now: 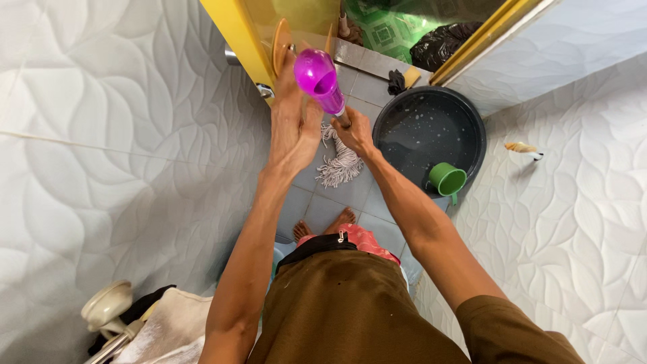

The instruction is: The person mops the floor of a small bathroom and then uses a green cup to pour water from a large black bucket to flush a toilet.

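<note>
We hold a mop [340,158] upright in front of us, its purple handle top [317,79] near the camera and its white strings resting on the grey tiled floor [323,209]. Our left hand [293,125] is pressed along the upper handle, fingers wrapped loosely; our right hand [355,131] is clamped on the shaft lower down. Just beside the strings stands a black basin [465,114] with a green scoop [447,179] in it. The floor looks damp; how much is mopped we cannot tell.

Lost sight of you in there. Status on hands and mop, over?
Left hand high on the mop handle, right hand gripping lower. Mop head on the floor tiles. Black basin with green cup close right.
</note>
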